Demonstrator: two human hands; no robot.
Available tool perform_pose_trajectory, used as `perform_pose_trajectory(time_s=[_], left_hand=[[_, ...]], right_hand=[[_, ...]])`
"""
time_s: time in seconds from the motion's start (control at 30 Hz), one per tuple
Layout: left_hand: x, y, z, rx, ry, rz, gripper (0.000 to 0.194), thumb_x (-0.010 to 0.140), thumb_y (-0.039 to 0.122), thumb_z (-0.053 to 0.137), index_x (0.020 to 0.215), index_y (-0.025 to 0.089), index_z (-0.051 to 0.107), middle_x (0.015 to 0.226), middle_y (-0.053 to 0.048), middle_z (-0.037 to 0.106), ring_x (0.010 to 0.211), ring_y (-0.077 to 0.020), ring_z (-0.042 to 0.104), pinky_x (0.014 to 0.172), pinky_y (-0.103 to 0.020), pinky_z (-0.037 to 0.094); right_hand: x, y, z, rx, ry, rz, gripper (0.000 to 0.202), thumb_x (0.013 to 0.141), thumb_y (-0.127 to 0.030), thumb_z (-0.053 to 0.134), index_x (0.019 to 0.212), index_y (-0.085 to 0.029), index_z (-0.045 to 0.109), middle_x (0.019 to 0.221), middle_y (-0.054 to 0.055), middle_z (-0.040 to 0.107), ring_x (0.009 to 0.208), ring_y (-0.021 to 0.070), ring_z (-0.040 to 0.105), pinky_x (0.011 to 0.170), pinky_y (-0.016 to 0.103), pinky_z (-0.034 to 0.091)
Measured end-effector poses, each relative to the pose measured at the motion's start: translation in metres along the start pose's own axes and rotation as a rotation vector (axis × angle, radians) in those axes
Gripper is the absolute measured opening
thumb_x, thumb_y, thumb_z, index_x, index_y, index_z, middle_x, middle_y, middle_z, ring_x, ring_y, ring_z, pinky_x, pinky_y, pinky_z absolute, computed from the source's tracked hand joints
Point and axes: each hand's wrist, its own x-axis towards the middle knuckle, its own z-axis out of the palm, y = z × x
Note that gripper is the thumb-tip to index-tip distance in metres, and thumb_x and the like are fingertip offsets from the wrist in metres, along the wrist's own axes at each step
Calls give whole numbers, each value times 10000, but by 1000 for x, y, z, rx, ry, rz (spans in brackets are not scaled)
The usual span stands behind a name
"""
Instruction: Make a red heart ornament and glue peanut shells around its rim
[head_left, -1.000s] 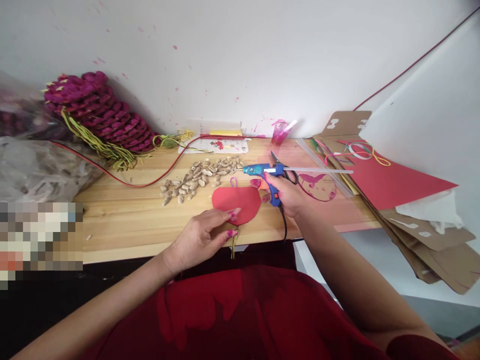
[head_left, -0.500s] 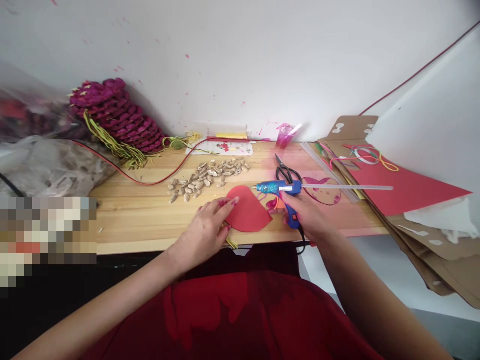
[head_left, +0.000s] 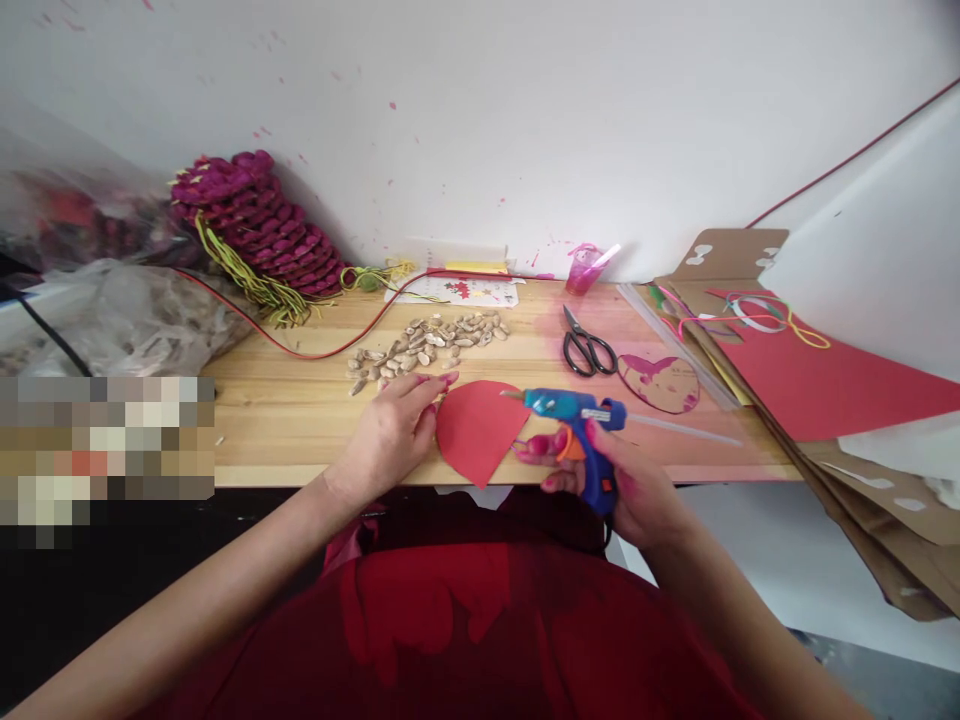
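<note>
My right hand (head_left: 634, 480) is wrapped round a blue glue gun (head_left: 570, 408) with an orange trigger, a clear glue stick jutting out of its back. The gun's nozzle points left, over the upper right edge of a red heart-shaped piece (head_left: 476, 430). My left hand (head_left: 397, 425) is at the left edge of the red piece, thumb and fingers pinched on that edge. Behind my left hand a spread of peanut shells (head_left: 427, 345) lies on the wooden table (head_left: 292, 395).
Black-handled scissors (head_left: 589, 345) and a cardboard heart (head_left: 664, 385) lie behind the gun. A pink-stained cup (head_left: 583, 270) stands by the wall. Magenta shell craft (head_left: 259, 225) and plastic bags (head_left: 142, 320) sit left; red paper (head_left: 832, 385) and cardboard (head_left: 881, 500) lie right.
The red piece has turned, its point now toward me. My left hand has shifted to its left edge. The glue gun has moved lower and tilted, uncovering the scissors.
</note>
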Motion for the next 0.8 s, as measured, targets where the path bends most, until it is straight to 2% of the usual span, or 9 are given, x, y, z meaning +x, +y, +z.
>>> perform_pose_trajectory(time_s=[0.1, 0.2, 0.37, 0.57, 0.67, 0.8], left_hand=[[-14, 4, -5, -36, -76, 30, 413, 936, 92, 437, 1312, 155, 594, 1079, -102, 695, 993, -192, 662, 887, -339, 547], [-25, 0, -12, 61, -135, 60, 400, 950, 119, 446, 1325, 149, 582, 1111, -116, 692, 1010, -218, 639, 898, -383, 533], [-31, 2, -17, 226, -138, 14, 283, 957, 190, 492, 1182, 181, 665, 1092, -113, 705, 1045, -267, 603, 951, -491, 489], [-31, 19, 1, 81, -211, 41, 386, 957, 297, 558, 1323, 179, 582, 1335, -155, 599, 1229, -291, 560, 1032, -511, 467], [-25, 15, 6, 42, -214, 48, 354, 957, 292, 561, 1278, 152, 613, 1352, -171, 582, 1267, -290, 547, 1054, -499, 472], [-12, 6, 3, -38, -267, 82, 338, 943, 245, 578, 1264, 148, 625, 1350, -168, 586, 1281, -272, 550, 1060, -449, 490]], right_hand=[[8, -10, -7, 10, 157, -81, 270, 869, -436, 668, 1027, -223, 719, 969, 95, 794, 963, 302, 755, 698, 401, 655], [14, -12, -10, 26, 208, -130, 246, 871, -427, 665, 1022, -239, 713, 1013, 85, 792, 981, 299, 750, 742, 437, 660], [26, -11, -4, 26, 210, -132, 233, 881, -398, 657, 1032, -229, 712, 1018, 80, 796, 963, 279, 752, 769, 430, 660], [37, -13, 6, -2, 169, -132, 230, 869, -400, 671, 1005, -219, 712, 1021, 77, 794, 951, 265, 755, 736, 395, 660], [34, -11, 6, -11, 190, -126, 216, 863, -408, 681, 973, -224, 711, 996, 69, 797, 947, 263, 755, 727, 384, 658], [25, -9, 4, -4, 184, -100, 238, 860, -403, 683, 1020, -229, 716, 1007, 66, 795, 966, 266, 750, 719, 376, 654]])
